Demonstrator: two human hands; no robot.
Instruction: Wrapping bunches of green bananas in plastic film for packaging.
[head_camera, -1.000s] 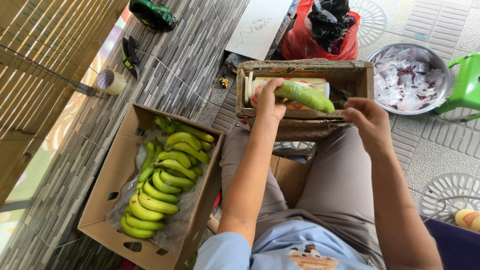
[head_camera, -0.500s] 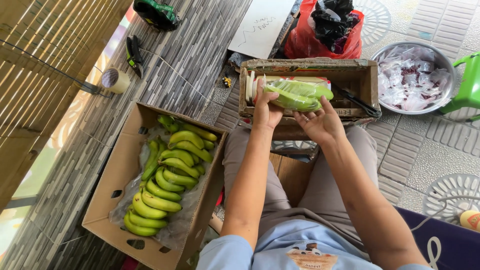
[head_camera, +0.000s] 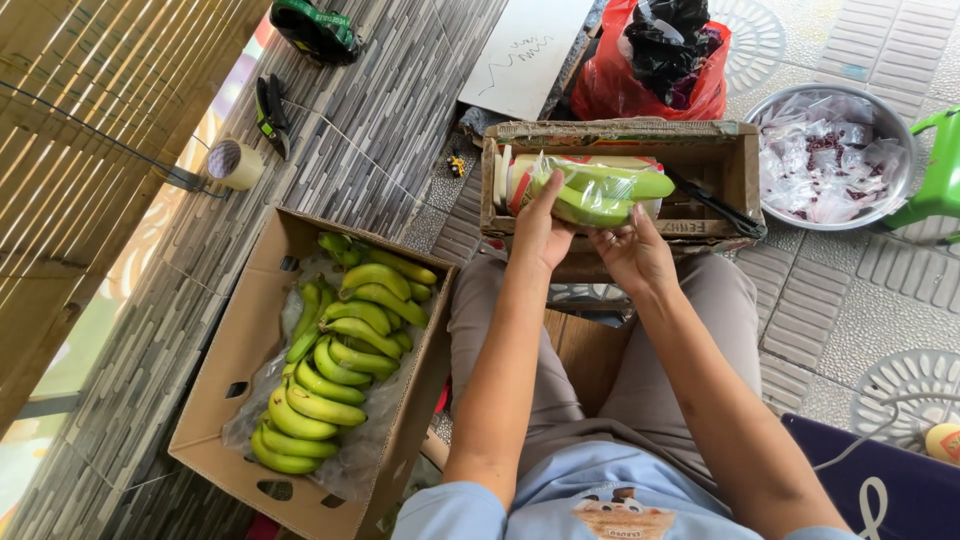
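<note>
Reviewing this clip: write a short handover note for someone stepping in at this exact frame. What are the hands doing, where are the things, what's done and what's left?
Left hand: grips the left end of a green banana bunch, already under clear film.
Right hand: holds the film below the bunch.
The bunch sits over a film roll in the small cardboard box.
Done: film covers the bunch's top.
Left: unwrapped bananas fill the large carton on the left.

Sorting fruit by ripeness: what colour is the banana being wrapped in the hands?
Green, unripe-looking: the banana under clear film, seen in the head view.
</note>
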